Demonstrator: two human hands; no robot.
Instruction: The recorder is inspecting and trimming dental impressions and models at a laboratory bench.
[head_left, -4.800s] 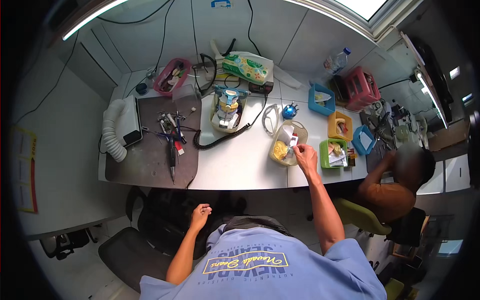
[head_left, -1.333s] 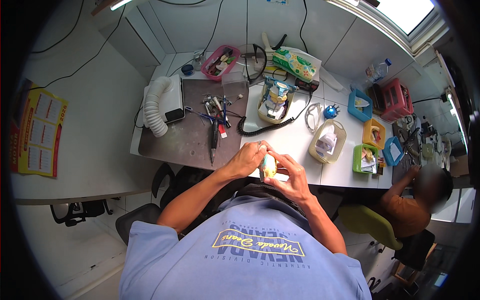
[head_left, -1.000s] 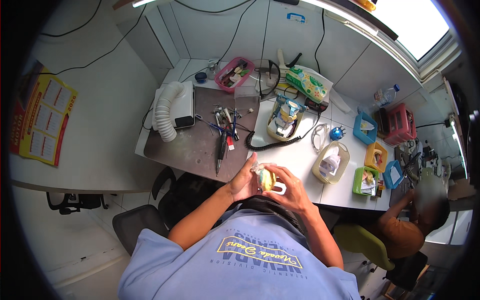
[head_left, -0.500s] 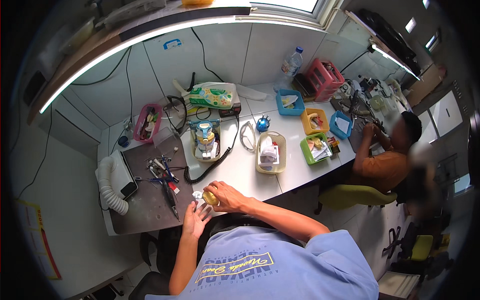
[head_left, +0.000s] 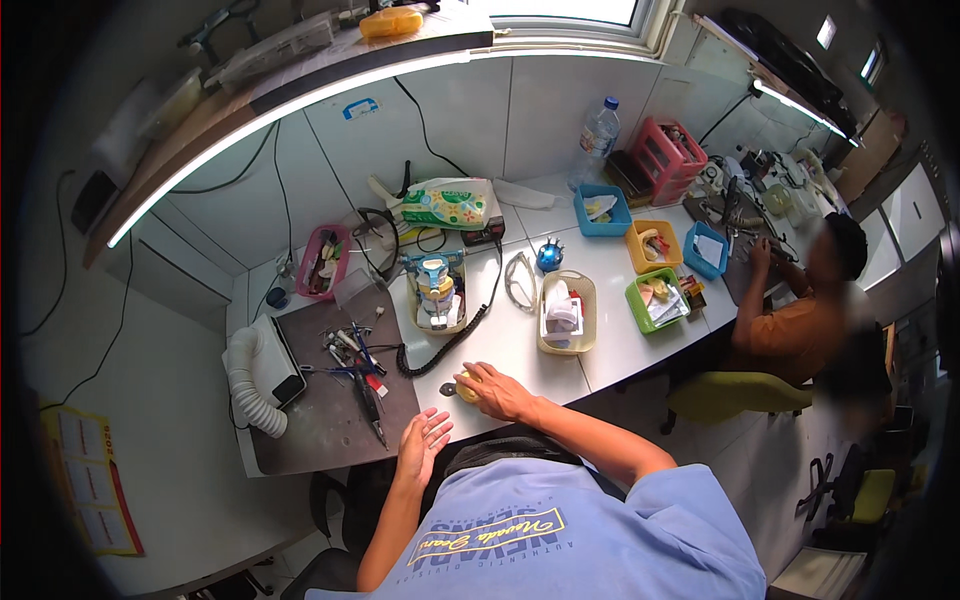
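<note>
While the person in the light-blue T-shirt point(head_left: 600, 510) is leaning over the white tabletop point(head_left: 520, 345), the right hand point(head_left: 503, 394) is gripping a small rounded yellow object point(head_left: 467, 388) from above, its fingers curling over the top. That object is sitting near the front edge, in front of the coiled black cord point(head_left: 440, 362); I can't tell from where I'm standing whether it is touching the surface beneath. A small dark-grey piece point(head_left: 447, 390) is showing just left of it, and whether the two are joined is unclear to me. The left hand point(head_left: 423, 440) is reaching up close by, palm turned upward and fingers extended, just short of the yellow object.

Off to the left, a slim black pen-shaped tool point(head_left: 369, 408) is lying on a dark-grey mat point(head_left: 310, 430), beside a white box with a ribbed white hose point(head_left: 250, 390). Farther back, a cream basket point(head_left: 442, 325) is holding a blue-and-white device point(head_left: 434, 278). To the right, a cream perforated plastic basket point(head_left: 567, 344) is carrying white items, with clear goggles point(head_left: 521, 281) and a shiny blue spiked ball point(head_left: 550, 255) lying near it. Beyond a rectangular green plastic basket point(head_left: 660, 322), a co-worker in an orange shirt point(head_left: 785, 335) is sitting.
</note>
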